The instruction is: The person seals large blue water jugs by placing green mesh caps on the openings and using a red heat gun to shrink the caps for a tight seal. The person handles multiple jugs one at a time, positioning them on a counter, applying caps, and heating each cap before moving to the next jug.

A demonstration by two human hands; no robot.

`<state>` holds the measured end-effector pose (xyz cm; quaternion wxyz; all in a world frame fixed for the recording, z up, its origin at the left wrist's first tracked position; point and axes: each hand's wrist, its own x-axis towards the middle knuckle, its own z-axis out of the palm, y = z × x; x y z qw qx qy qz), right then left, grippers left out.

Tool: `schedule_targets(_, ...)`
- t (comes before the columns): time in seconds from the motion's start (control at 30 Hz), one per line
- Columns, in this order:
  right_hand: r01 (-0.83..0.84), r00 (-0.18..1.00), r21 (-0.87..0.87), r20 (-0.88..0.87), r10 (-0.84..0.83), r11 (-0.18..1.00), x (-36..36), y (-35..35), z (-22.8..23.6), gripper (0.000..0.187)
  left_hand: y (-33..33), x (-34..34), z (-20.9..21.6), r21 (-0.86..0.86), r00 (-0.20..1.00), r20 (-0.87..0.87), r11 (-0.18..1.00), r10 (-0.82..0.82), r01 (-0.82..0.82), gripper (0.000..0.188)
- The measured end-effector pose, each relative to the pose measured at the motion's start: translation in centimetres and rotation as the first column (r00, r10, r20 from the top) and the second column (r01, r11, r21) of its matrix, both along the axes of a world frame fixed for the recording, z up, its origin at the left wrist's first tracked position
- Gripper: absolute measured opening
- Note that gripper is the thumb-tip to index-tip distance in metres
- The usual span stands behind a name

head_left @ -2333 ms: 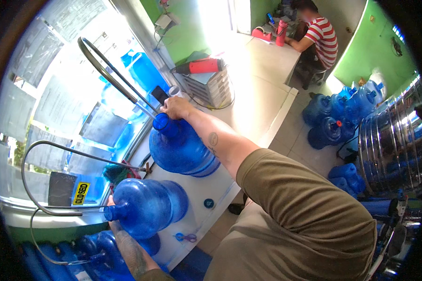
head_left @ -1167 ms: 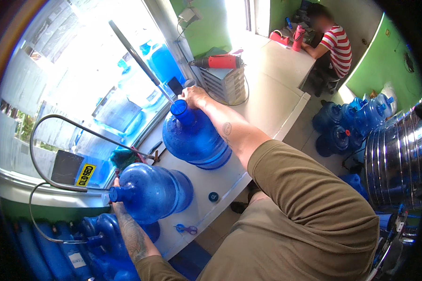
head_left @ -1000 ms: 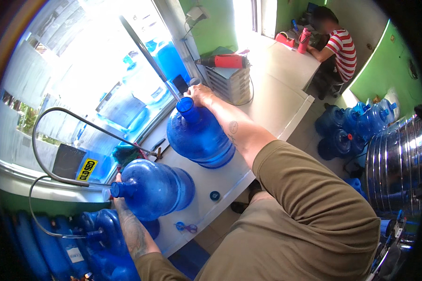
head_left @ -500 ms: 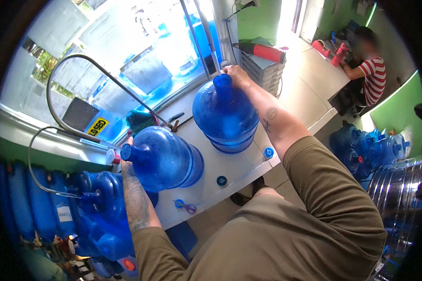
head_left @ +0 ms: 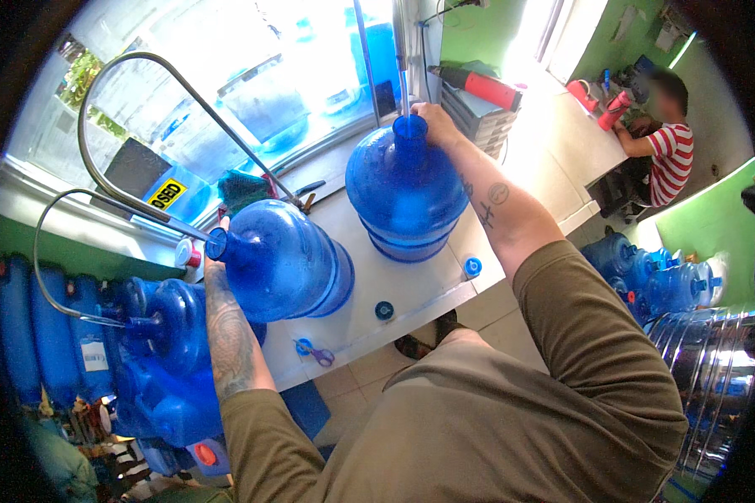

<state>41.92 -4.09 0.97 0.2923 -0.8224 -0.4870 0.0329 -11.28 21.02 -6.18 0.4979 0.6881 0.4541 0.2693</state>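
Two large blue water jugs stand on the white tiled counter [head_left: 369,295]. The left water jug [head_left: 289,260] appears tilted toward the window side, and my left hand [head_left: 213,267] is wrapped around its neck, with the fingers partly hidden. A curved metal filling tube [head_left: 195,96] ends right at that jug's mouth. The right water jug [head_left: 407,197] looks upright. A straight metal tube [head_left: 405,92] runs down into its open neck. My right hand [head_left: 438,127] is curled at the rim of this neck, close to the tube, and its fingertips are partly hidden.
Blue caps [head_left: 383,310] and purple-handled scissors [head_left: 319,355] lie by the counter's near edge. A red heat gun [head_left: 478,88] rests on grey drawers. More jugs [head_left: 180,327] stand at left and right. A person in a striped shirt [head_left: 671,151] sits far right.
The whole view has shifted slightly. My right hand sits a little more against the right jug's neck. My left hand stays on the left jug's neck, and both jugs remain in place.
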Motion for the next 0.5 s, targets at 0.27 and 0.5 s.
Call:
schedule_targets(0.27, -0.005, 1.000, -0.015, 0.018, 0.005, 1.000, 0.6, 0.4, -0.6, 0.045, 0.3, 0.0, 0.5, 0.000, 1.000, -0.003, 1.000, 0.002, -0.002, 0.029)
schedule_targets(0.5, 0.011, 0.999, 0.019, -0.038, -0.010, 1.000, 0.0, 0.1, 0.0, 0.047, 0.7, 0.0, 1.1, 0.004, 1.000, 0.002, 1.000, 0.008, -0.008, 0.029)
